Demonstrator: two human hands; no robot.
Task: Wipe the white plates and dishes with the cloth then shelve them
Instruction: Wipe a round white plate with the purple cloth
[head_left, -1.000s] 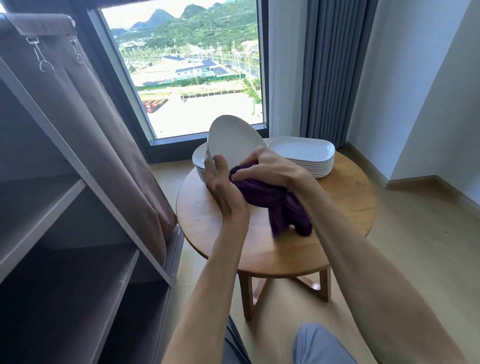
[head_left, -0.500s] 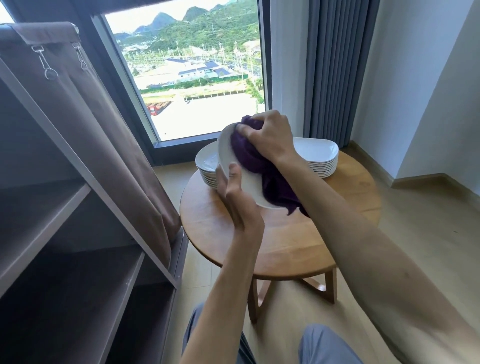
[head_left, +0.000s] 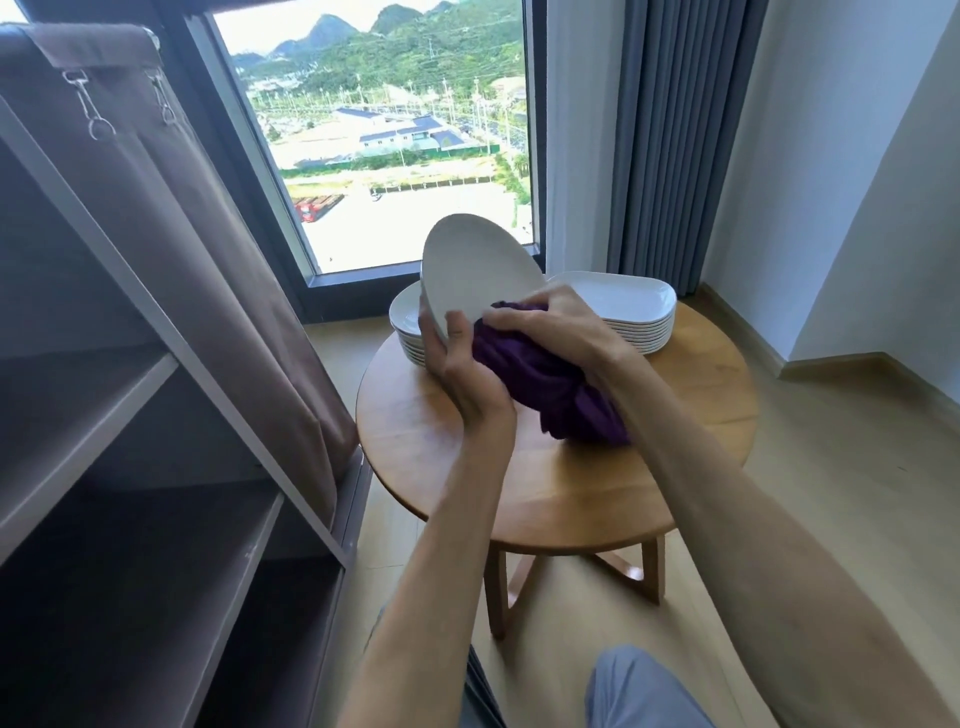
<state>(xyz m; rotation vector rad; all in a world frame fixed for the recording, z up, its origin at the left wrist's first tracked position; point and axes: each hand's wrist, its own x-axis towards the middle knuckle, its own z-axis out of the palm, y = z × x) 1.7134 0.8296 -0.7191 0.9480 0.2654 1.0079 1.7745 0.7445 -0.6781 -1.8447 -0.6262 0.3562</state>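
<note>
Head view: the shelf unit (head_left: 156, 467) is standing at the left with its brown fabric cover (head_left: 218, 249) drawn aside, its shelves showing nothing on them. The round wooden surface (head_left: 571, 493) is carrying two stacks: round plates (head_left: 408, 332) at the left rear and rounded oblong dishes (head_left: 634, 317) at the right rear, just beside each other. One white plate (head_left: 478, 270) is being held on edge above the surface, in front of the round stack. Its wiped face is turning toward the camera and slightly right, and its long axis is running from lower left to upper right, with the top rim leaning toward the window.

The left hand (head_left: 462, 374) is gripping the plate's lower rim, thumb on the near face and fingers curled behind. The right hand (head_left: 550, 332) is clutching the bunched purple cloth (head_left: 550, 395) against the plate's lower edge. Half a second ago the cloth was pressing near the upper rim; it has now swept down, baring the face. Judged from this, the wiping stroke is nearing its end, and shelving is not yet begun.
</note>
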